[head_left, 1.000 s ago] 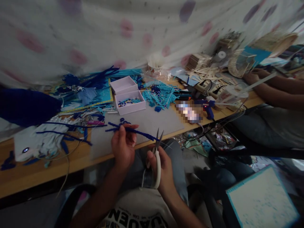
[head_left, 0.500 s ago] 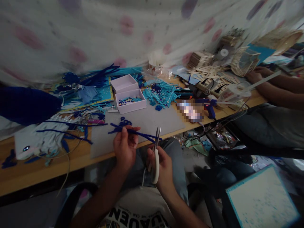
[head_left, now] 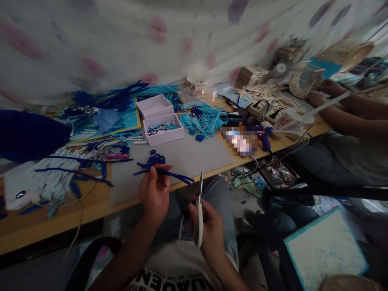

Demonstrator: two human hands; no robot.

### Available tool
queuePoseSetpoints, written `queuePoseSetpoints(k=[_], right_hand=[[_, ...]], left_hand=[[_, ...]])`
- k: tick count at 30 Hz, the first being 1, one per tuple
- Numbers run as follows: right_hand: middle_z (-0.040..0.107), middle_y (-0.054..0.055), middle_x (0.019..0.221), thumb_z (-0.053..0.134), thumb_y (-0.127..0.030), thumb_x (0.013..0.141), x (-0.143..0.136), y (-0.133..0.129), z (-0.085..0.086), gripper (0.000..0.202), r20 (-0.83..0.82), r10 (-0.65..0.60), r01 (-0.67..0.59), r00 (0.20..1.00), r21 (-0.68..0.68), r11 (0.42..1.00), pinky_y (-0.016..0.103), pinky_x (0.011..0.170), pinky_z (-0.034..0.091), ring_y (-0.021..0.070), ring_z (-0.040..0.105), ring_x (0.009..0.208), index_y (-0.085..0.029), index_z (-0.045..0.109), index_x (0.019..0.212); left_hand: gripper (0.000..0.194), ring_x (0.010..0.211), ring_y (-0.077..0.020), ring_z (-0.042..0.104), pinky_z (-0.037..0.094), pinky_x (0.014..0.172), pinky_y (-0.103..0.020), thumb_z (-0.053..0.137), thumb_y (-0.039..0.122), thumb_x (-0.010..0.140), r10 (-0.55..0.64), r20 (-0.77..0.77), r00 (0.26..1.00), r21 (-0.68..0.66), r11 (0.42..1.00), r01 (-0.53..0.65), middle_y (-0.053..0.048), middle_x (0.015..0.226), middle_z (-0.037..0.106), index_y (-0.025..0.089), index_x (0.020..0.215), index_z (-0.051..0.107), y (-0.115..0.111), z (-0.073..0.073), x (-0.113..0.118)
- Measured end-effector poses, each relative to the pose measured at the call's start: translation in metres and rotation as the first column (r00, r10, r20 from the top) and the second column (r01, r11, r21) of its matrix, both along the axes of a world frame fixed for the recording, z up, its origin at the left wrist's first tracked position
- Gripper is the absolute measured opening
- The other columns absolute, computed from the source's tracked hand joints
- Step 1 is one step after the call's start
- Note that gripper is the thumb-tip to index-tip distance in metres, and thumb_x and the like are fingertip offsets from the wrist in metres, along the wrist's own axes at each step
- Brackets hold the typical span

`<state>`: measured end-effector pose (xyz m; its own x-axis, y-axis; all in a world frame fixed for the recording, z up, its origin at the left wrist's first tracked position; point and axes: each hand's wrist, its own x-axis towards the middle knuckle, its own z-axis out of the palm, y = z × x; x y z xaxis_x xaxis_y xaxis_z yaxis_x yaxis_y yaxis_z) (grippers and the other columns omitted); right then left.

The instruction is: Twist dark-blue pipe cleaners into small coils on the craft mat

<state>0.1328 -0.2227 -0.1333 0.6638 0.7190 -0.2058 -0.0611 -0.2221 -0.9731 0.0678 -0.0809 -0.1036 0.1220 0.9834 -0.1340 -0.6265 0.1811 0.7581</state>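
My left hand (head_left: 155, 190) pinches dark blue pipe cleaners (head_left: 180, 177) between thumb and fingers, at the mat's front edge. Their ends stick out to both sides of the fingers. My right hand (head_left: 209, 222) grips a pair of scissors (head_left: 198, 224) with white handles, blades pointing up and closed. The blades stand a little to the right of the pipe cleaner ends, apart from them. Just beyond my left fingers lie several small dark blue coiled rings (head_left: 156, 159) on the grey mat (head_left: 200, 155).
A white box (head_left: 165, 137) of beads stands behind the mat, beside light blue pipe cleaner pieces (head_left: 209, 121). To the right are a glue gun (head_left: 263, 135), cables and a plastic tub (head_left: 294, 121). Another person's hands (head_left: 318, 95) work at the far right. White beaded craftwork (head_left: 45, 178) lies left.
The scissors have closed and moved down, away from the pipe cleaners. The right ends of the pipe cleaners look shorter. My left hand still holds them, and the view has shifted slightly.
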Motion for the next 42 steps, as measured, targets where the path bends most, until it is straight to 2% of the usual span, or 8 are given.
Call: queuePoseSetpoints(k=[5,9,14,21,27,30,34,42], right_hand=[[0.071,0.003,0.067,0.070,-0.052,0.082,0.052,-0.017,0.022,0.043,0.395,0.068,-0.017,0.916,-0.133,0.991,0.027,0.055,0.048,0.0181,0.063,0.057,-0.016,0.074,0.105],[0.075,0.009,0.075,0.069,-0.044,0.083,0.106,0.013,0.061,0.041,0.692,0.301,0.053,0.656,-0.439,0.897,0.031,0.063,0.048,0.0260,0.070,0.068,-0.014,0.071,0.111],[0.076,0.019,0.090,0.054,-0.029,0.090,0.127,0.063,0.077,0.027,0.641,0.649,0.162,0.409,-0.751,0.640,0.035,0.071,0.048,0.0320,0.073,0.086,-0.015,0.073,0.102],[0.074,0.015,0.104,0.053,-0.024,0.092,0.142,0.117,0.081,0.031,0.580,0.811,-0.097,0.078,-0.805,0.586,0.029,0.081,0.046,0.0252,0.070,0.099,-0.018,0.071,0.117],[0.074,0.024,0.101,0.049,-0.011,0.090,0.144,0.145,0.087,0.031,0.565,0.825,-0.115,0.022,-0.818,0.564,0.037,0.078,0.048,0.0328,0.071,0.095,-0.009,0.076,0.107],[0.075,0.019,0.096,0.053,-0.020,0.094,0.131,0.133,0.097,0.027,0.689,0.709,-0.242,0.148,-0.670,0.702,0.036,0.076,0.049,0.0303,0.071,0.089,-0.012,0.076,0.106],[0.074,0.003,0.073,0.065,-0.042,0.089,0.097,0.103,0.092,0.027,0.530,0.578,-0.566,0.620,-0.208,0.798,0.026,0.057,0.044,0.0192,0.066,0.063,-0.019,0.073,0.100],[0.048,-0.002,0.047,0.056,-0.040,0.092,0.058,0.080,0.042,0.042,0.394,0.354,-0.372,0.848,-0.033,0.928,0.025,0.048,0.026,0.0128,0.041,0.047,-0.020,0.057,0.056]], left_hand=[[0.026,0.041,-0.0037,0.048,0.032,0.037,-0.013,0.081,0.037,0.075,0.003,-0.008,1.000,0.009,1.000,-0.003,-0.007,0.078,0.078,0.014,0.080,0.071,0.014,0.006,-0.014],[0.025,0.038,-0.0042,0.046,0.031,0.036,-0.014,0.081,0.037,0.074,-0.026,-0.018,1.000,-0.018,1.000,0.026,-0.006,0.071,0.076,0.015,0.079,0.071,0.015,0.008,-0.019],[0.032,0.037,-0.0042,0.044,0.032,0.036,-0.014,0.082,0.044,0.070,-0.083,-0.128,0.988,-0.026,0.996,0.080,-0.006,0.066,0.074,0.014,0.077,0.072,0.011,0.014,-0.022],[0.038,0.051,-0.0099,0.057,0.041,0.044,-0.017,0.081,0.050,0.072,-0.154,-0.291,0.944,0.006,0.987,0.163,-0.011,0.075,0.077,0.013,0.078,0.075,0.017,0.015,-0.018],[0.042,0.079,-0.0235,0.074,0.059,0.075,-0.033,0.076,0.054,0.077,-0.290,-0.283,0.914,0.078,0.943,0.323,-0.014,0.085,0.079,0.013,0.088,0.076,0.028,0.018,0.003],[0.040,0.071,-0.0225,0.073,0.060,0.069,-0.034,0.077,0.052,0.076,-0.344,-0.252,0.905,0.063,0.927,0.370,-0.013,0.088,0.078,0.014,0.087,0.077,0.034,0.021,0.009],[0.039,0.072,-0.0188,0.070,0.059,0.063,-0.028,0.078,0.052,0.075,-0.359,-0.237,0.903,0.042,0.925,0.379,-0.012,0.092,0.076,0.014,0.083,0.077,0.036,0.019,0.014],[0.036,0.070,-0.0130,0.062,0.046,0.053,-0.016,0.083,0.044,0.071,-0.328,-0.353,0.876,0.030,0.932,0.361,-0.011,0.091,0.077,0.018,0.096,0.079,0.048,0.020,0.007]])
